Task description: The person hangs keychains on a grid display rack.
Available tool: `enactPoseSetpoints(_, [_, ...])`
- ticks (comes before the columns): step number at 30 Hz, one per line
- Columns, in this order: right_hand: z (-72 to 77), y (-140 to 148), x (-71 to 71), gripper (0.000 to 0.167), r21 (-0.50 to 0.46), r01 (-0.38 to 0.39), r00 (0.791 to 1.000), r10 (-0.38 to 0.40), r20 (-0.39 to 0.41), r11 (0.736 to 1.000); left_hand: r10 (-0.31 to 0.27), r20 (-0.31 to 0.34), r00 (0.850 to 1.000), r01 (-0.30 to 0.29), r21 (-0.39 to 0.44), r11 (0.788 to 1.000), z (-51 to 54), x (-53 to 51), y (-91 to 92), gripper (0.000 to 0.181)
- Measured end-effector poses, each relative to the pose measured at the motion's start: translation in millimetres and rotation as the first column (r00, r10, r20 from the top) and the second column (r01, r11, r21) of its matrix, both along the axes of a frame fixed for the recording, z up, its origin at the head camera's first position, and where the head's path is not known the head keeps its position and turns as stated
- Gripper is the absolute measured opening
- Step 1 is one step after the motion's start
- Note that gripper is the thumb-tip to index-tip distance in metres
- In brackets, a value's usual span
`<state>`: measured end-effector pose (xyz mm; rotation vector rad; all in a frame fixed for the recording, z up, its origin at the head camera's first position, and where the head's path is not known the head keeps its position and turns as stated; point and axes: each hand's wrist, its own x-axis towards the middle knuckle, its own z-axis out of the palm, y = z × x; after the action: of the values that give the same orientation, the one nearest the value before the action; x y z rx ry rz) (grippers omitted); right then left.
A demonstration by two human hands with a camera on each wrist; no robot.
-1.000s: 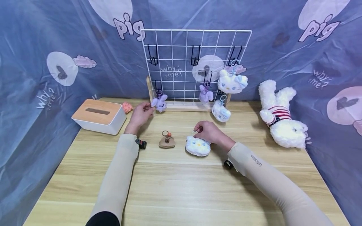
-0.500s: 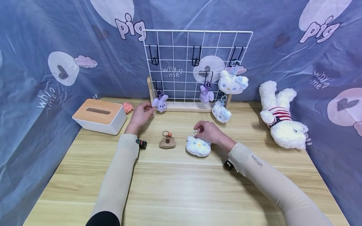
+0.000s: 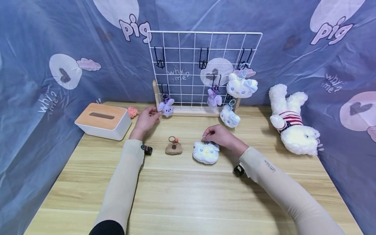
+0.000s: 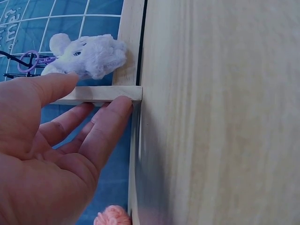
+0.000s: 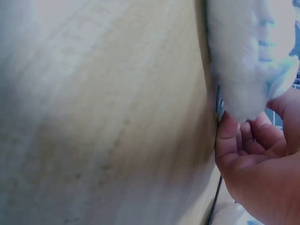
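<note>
My right hand (image 3: 221,134) pinches the ring end of a white plush cat-head keychain (image 3: 205,153), which lies face up on the table. In the right wrist view, fingertips (image 5: 229,129) sit at the cat's edge, close to its metal ring (image 5: 220,103). My left hand (image 3: 146,120) holds the wooden foot (image 4: 105,93) of a white grid rack (image 3: 188,73), thumb on one side and fingers on the other. Right beside that thumb hangs a purple bunny plush keychain (image 4: 96,55). A brown bear-like keychain (image 3: 174,148) lies between both hands.
Black hooks (image 3: 203,58) sit on the grid. Another purple plush (image 3: 214,99) and two white cat plushes hang at its right, the upper one (image 3: 242,86) larger. A tissue box (image 3: 102,120) and a pink item (image 3: 132,112) stand left; a white plush toy (image 3: 293,120) lies right.
My right hand has shifted slightly right and up, baring more of the white cat keychain's top and ear. The left hand stays on the rack's foot.
</note>
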<state>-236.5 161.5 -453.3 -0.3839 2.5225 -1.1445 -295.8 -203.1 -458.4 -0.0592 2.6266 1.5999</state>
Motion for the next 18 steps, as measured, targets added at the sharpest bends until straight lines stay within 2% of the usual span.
enactPoseSetpoints(5, [-0.8,3.6,-0.8,0.016,-0.047,0.017,0.999,-0.015,0.031,0.999,-0.001,0.004,1.000,0.001,0.014,1.000,1.6,-0.8,-0.5,0.052])
enactPoseSetpoints(13, [-2.2,6.7,-0.9,0.016,-0.090,0.010,1.000,-0.007,0.028,0.996,-0.001,-0.006,1.000,0.001,0.011,1.000,0.5,-2.1,-1.6,0.054])
enactPoseSetpoints(18, [-0.8,8.7,3.2,0.015,-0.098,0.035,0.999,-0.033,0.020,0.995,-0.011,0.002,1.000,0.011,0.017,1.000,0.7,-1.1,-0.7,0.054])
